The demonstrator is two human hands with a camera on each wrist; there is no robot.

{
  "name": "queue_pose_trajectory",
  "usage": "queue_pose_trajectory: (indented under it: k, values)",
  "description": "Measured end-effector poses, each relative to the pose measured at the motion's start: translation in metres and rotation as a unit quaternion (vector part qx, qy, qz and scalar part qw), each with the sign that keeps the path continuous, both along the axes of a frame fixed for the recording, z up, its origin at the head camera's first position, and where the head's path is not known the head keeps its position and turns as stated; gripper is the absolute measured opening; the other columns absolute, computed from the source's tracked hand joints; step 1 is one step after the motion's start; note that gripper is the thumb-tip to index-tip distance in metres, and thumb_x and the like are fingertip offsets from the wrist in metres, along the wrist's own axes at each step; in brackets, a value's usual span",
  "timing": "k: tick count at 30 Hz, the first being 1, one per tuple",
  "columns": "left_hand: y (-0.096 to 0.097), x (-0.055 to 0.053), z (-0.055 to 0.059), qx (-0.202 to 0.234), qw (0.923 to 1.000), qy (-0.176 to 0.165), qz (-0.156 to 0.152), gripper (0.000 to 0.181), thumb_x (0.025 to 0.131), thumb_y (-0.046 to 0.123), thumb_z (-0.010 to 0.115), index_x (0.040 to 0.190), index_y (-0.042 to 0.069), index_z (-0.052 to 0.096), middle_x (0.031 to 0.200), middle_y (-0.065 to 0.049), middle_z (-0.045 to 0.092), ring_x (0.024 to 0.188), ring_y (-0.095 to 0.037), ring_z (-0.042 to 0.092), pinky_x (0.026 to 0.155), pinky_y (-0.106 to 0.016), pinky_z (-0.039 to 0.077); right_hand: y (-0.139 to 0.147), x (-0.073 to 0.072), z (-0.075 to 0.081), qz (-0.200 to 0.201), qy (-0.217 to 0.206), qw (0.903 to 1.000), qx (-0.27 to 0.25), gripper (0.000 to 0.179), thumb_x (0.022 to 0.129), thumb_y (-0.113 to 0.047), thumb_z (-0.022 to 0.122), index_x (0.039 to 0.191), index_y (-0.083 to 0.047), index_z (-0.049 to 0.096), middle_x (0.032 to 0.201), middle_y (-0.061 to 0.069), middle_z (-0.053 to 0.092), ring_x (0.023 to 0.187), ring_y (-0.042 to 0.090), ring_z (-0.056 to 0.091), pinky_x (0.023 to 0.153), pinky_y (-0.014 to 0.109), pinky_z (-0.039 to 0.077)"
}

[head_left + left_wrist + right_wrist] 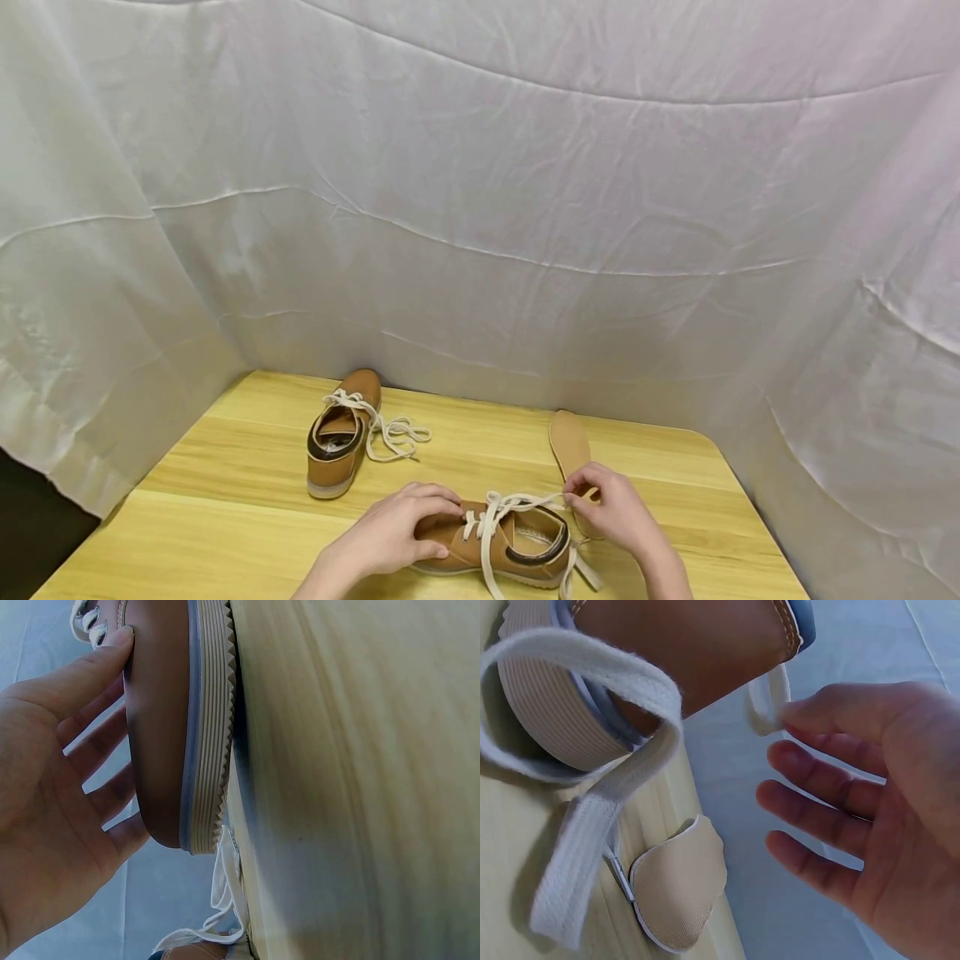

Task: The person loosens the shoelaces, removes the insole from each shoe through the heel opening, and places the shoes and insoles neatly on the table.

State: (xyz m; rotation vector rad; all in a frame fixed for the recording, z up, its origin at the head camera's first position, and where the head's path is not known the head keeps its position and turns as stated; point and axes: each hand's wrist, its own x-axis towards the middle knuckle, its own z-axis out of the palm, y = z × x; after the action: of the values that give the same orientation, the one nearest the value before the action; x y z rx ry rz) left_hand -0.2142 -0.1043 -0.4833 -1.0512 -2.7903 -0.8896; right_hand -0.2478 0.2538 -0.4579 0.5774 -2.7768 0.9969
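Note:
A brown lace-up shoe [468, 552] lies sole down at the table's front, toe to the left. Around its toe, my left hand [390, 531] grips the upper, thumb on the near side and fingers over the far side; the left wrist view shows the thumb [112, 652] against the leather. Behind the heel, my right hand [618, 510] pinches a white shoelace [761, 712] between thumb and index finger, drawing it across the shoe opening. The other three fingers are loosely bent, holding nothing. Another lace end [641, 772] loops loosely beside the heel.
At the back left stands a second brown shoe [333, 471] with loose white laces [397, 433]. A tan insole [568, 442] lies behind my right hand, partly hidden by it. Grey-white cloth [480, 208] hangs around the wooden table [225, 533].

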Motion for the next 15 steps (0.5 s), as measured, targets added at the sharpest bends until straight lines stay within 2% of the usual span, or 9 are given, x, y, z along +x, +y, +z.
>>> queue_pose_trajectory:
  k: [3, 7, 10, 12, 15]
  values:
    - [0.000, 0.000, 0.000, 0.000, 1.0000, 0.000, 0.000, 0.044, 0.089, 0.033, 0.083, 0.131, 0.028, 0.071, 0.138, 0.014, 0.062, 0.132, -0.017, 0.056, 0.107, -0.049, 0.050, -0.002, 0.001, 0.000, 0.003, 0.012, 0.9999, -0.006, 0.011, 0.091, -0.012, 0.079, 0.095, -0.020, 0.073, 0.094, -0.015, 0.066, 0.088, 0.005, 0.063, 0.076, 0.028, 0.055]
    - [0.000, 0.000, 0.000, 0.000, 1.0000, 0.000, 0.000, 0.044, 0.089, 0.033, 0.083, 0.131, 0.028, 0.071, 0.138, 0.014, 0.062, 0.132, -0.017, 0.056, 0.107, -0.049, 0.050, -0.009, 0.002, 0.000, 0.005, 0.080, 0.9964, -0.025, 0.020, 0.087, -0.007, 0.082, 0.096, -0.022, 0.073, 0.096, -0.017, 0.066, 0.090, 0.007, 0.064, 0.078, 0.033, 0.058]
    - [0.000, -0.001, -0.001, 0.001, 1.0000, -0.001, 0.000, 0.044, 0.089, 0.033, 0.083, 0.131, 0.028, 0.071, 0.139, 0.014, 0.062, 0.132, -0.018, 0.056, 0.108, -0.050, 0.050, -0.017, 0.004, 0.001, 0.029, 0.133, 0.9901, -0.033, 0.025, 0.083, -0.004, 0.085, 0.096, -0.023, 0.073, 0.098, -0.017, 0.068, 0.090, 0.009, 0.065, 0.077, 0.034, 0.058]
    - [0.000, -0.001, 0.000, 0.001, 1.0000, -0.002, 0.000, 0.044, 0.089, 0.034, 0.083, 0.131, 0.028, 0.071, 0.139, 0.014, 0.061, 0.132, -0.018, 0.056, 0.108, -0.050, 0.050, -0.023, 0.005, 0.002, 0.054, 0.144, 0.9874, -0.037, 0.029, 0.081, -0.002, 0.085, 0.097, -0.023, 0.073, 0.100, -0.015, 0.069, 0.091, 0.011, 0.066, 0.079, 0.035, 0.059]
    - [0.000, 0.000, 0.000, 0.001, 1.0000, -0.003, 0.000, 0.044, 0.089, 0.034, 0.083, 0.131, 0.028, 0.071, 0.139, 0.014, 0.062, 0.132, -0.018, 0.056, 0.108, -0.049, 0.050, -0.031, 0.007, 0.002, 0.089, 0.130, 0.9868, -0.036, 0.030, 0.079, -0.002, 0.086, 0.098, -0.022, 0.073, 0.103, -0.013, 0.070, 0.095, 0.012, 0.067, 0.085, 0.037, 0.059]
